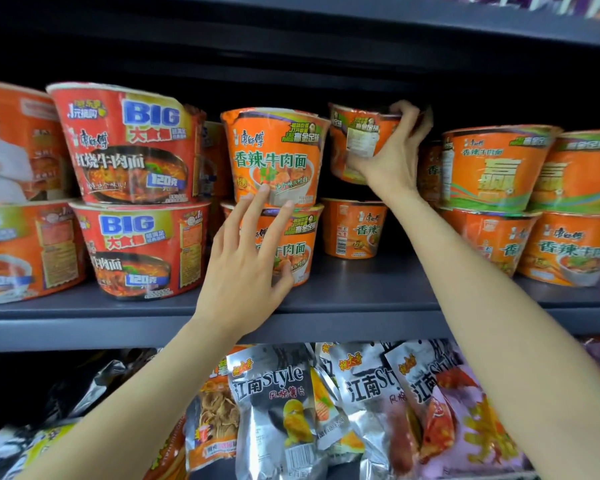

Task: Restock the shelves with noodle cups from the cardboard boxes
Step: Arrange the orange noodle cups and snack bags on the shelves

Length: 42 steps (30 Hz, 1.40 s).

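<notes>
my right hand (394,157) grips an orange noodle cup (359,143), held above a lone cup (355,228) further back on the shelf (378,299). my left hand (248,258), fingers spread, steadies the neighbouring stack (274,188). most rows look full; this gap remains.

Dark grey metal shelf (361,308); upper shelf (430,19) overhead; shadowed back.

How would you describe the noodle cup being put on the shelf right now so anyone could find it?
Look at the grey middle shelf, right of the two stacked orange cups. The held cup hangs tilted above a lone orange cup, farther back. It alone is gripped, by the right hand.
</notes>
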### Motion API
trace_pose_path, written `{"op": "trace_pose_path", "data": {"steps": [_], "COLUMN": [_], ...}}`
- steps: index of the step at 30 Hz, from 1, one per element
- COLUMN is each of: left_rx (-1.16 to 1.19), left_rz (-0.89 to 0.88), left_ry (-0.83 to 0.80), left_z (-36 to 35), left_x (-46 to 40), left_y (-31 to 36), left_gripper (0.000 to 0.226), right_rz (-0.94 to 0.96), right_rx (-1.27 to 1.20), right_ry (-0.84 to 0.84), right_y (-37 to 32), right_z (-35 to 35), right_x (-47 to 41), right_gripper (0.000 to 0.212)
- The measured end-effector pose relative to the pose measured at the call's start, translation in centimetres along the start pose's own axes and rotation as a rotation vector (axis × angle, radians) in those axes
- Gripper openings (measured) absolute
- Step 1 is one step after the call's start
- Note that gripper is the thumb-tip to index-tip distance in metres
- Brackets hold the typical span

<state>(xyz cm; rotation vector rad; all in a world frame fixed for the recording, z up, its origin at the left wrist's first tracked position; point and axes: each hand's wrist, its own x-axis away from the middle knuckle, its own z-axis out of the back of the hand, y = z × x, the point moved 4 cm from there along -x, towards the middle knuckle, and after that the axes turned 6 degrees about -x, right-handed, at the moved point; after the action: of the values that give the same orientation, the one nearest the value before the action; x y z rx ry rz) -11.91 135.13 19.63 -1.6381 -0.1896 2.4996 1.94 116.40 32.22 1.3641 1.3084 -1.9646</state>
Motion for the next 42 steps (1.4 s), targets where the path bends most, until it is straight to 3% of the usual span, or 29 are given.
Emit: {"op": "trace_pose_path", "data": {"steps": [6, 8, 11, 14, 17, 21, 25, 29, 32, 35, 42], "left_rx": [0.008, 0.009, 0.01, 0.009, 0.006, 0.004, 0.016, 0.016, 0.011, 0.015, 0.018], "left_rz": [0.004, 0.005, 0.003, 0.002, 0.003, 0.001, 0.002, -0.004, -0.004, -0.001, -0.005], "left_ry": [-0.012, -0.019, -0.022, -0.019, -0.019, -0.021, -0.018, -0.003, 0.001, -0.002, -0.01], "left_z": [0.0, 0.1, 0.2, 0.2, 0.2, 0.2, 0.0, 0.1, 0.1, 0.1, 0.1], "left_x": [0.0, 0.0, 0.0, 0.0, 0.0, 0.1, 0.0, 0.0, 0.0, 0.0, 0.0], "left_y": [0.2, 0.2, 0.2, 0.2, 0.2, 0.2, 0.1, 0.1, 0.1, 0.1, 0.1], "left_gripper": [0.066, 0.067, 0.066, 0.067, 0.068, 0.068, 0.067, 0.067, 0.066, 0.067, 0.067], "right_rz": [-0.067, -0.139, -0.121, -0.076, -0.166, -0.24, -0.282, -0.276, -0.271, -0.317, -0.338], "right_rx": [-0.199, -0.198, 0.075, 0.259, 0.363, 0.436, 0.384, 0.075, -0.238, -0.339, -0.074], "right_ry": [-0.284, -0.254, -0.099, -0.131, -0.235, -0.19, -0.089, -0.086, -0.235, -0.316, -0.254], "right_y": [1.9, 2.6, 2.6, 1.9, 1.9, 1.9, 2.7, 3.7, 4.3, 4.9, 5.7], "right_z": [1.5, 1.7, 2.5, 1.4, -0.6, -2.5, -3.1, -2.4, -1.6, -0.8, 0.0], "right_x": [0.7, 1.2, 2.0, 2.5, 2.4, 2.3, 1.8, 1.6, 2.0, 2.2, 4.0], "right_gripper": [0.102, 0.095, 0.081, 0.077, 0.092, 0.117, 0.122, 0.121, 0.118, 0.11, 0.072]}}
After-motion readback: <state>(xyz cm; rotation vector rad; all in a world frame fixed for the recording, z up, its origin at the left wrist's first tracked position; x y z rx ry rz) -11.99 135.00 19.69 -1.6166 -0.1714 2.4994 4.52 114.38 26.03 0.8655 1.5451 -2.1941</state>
